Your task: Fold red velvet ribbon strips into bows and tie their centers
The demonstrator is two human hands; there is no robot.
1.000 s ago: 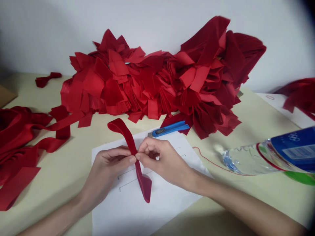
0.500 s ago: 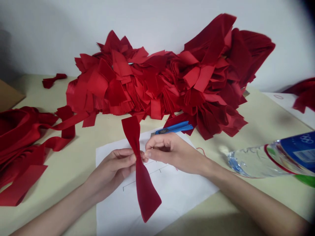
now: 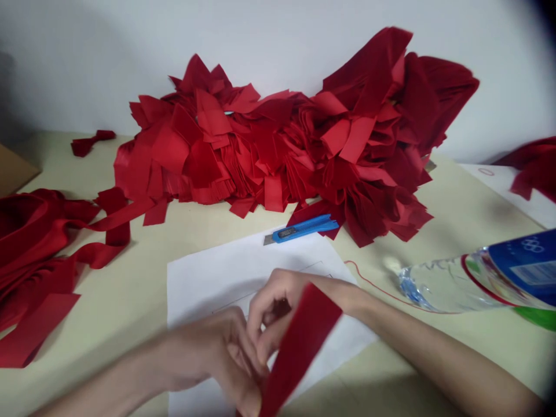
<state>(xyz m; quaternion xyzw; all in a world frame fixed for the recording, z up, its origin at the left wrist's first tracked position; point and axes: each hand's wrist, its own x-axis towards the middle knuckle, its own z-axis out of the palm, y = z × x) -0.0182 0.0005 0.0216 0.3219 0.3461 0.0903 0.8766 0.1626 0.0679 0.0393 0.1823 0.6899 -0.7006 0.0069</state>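
Note:
My left hand (image 3: pixel 207 350) pinches a short strip of red velvet ribbon (image 3: pixel 307 333) low in the view. The strip's wide end slants up to the right; its lower part runs behind my fingers and out at the bottom edge. Close beside it, my right hand (image 3: pixel 284 298) is closed in a pinch, its fingertips at the left hand's fingers. Whatever is between those fingertips is too small or hidden to make out. Under both hands lies a white sheet of paper (image 3: pixel 191 289) with thin drawn lines. A blue utility knife (image 3: pixel 302 228) rests on its far edge, blade out.
A large heap of cut red ribbon pieces (image 3: pixel 273 145) stands against the wall. Long loose ribbon (image 3: pixel 39 231) lies at left, near a single tied piece (image 3: pixel 92 142). On the right are a red thread (image 3: pixel 369 282) and a plastic water bottle (image 3: pixel 452 281) on its side.
Both hands have come down toward the bottom edge, and the ribbon has turned from near upright to slanting up right. The knife's blade and more of the paper are now uncovered.

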